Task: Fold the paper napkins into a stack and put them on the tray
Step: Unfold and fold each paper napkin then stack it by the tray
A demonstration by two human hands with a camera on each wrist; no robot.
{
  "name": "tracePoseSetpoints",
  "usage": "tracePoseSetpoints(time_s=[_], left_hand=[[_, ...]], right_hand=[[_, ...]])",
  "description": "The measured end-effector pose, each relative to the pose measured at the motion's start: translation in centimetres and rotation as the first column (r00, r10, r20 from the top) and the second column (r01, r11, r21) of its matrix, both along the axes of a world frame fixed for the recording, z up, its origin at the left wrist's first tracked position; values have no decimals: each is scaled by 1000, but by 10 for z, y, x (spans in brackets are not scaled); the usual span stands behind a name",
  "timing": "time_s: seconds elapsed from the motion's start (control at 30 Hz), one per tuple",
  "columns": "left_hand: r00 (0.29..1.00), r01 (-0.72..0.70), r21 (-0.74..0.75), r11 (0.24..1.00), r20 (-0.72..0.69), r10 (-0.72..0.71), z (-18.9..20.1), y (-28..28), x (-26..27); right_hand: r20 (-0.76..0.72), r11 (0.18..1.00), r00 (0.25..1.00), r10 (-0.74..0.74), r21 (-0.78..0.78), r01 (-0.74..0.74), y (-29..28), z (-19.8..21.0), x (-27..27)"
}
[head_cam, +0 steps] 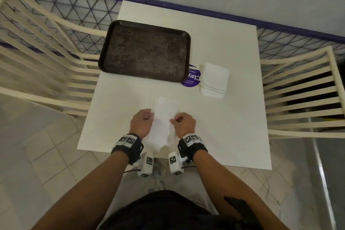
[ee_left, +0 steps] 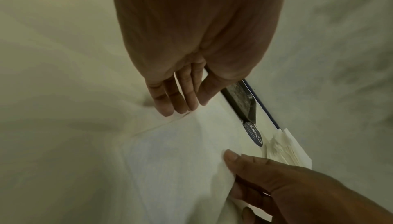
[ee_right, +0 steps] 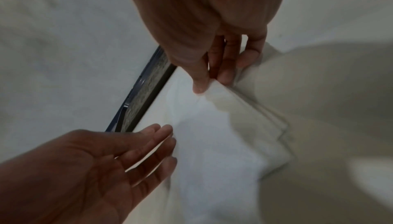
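Observation:
A single white paper napkin (head_cam: 164, 117) lies half lifted near the front edge of the white table (head_cam: 233, 127), between my two hands. My left hand (head_cam: 143, 117) touches its left edge with straight fingers (ee_left: 176, 105). My right hand (head_cam: 179, 118) pinches the right edge between thumb and fingers (ee_right: 199, 84), raising that side into a fold. A stack of white napkins (head_cam: 214, 80) sits further back on the right. The dark brown tray (head_cam: 104, 58) lies at the back left with nothing on it.
A round purple sticker (head_cam: 192, 78) shows on the table between the tray and the napkin stack. Cream slatted chairs stand at the left (head_cam: 46, 65) and right (head_cam: 302, 95) of the table. A wall runs behind it.

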State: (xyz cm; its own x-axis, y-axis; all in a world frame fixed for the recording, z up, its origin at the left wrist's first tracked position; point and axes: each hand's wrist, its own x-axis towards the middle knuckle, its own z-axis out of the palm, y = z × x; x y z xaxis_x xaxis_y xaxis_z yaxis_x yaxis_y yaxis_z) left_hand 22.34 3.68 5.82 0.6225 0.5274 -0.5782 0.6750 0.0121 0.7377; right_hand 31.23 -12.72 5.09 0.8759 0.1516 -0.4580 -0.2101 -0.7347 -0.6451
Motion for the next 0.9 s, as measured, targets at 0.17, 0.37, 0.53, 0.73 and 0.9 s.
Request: tracePoseSetpoints(time_s=[0.17,0.37,0.53,0.73,0.9], left_hand=[[997,72,61,996,-28,-70,12,-10,6],[993,116,103,988,-35,-113,14,-15,12],[992,125,93,988,-29,-123,16,-21,21],[978,206,149,967,-62,-199,22,-28,31],[996,87,133,987,23,-91,18,-26,33]], right_hand=[[22,999,999,-45,21,45,-15,3,7],[27,989,993,-116,100,113,-23,7,14],[76,973,994,-84,221,66,-30,14,20],[-23,925,998,-62,374,67,-35,16,27],[-144,868,984,-103,470,159,-34,26,33]])
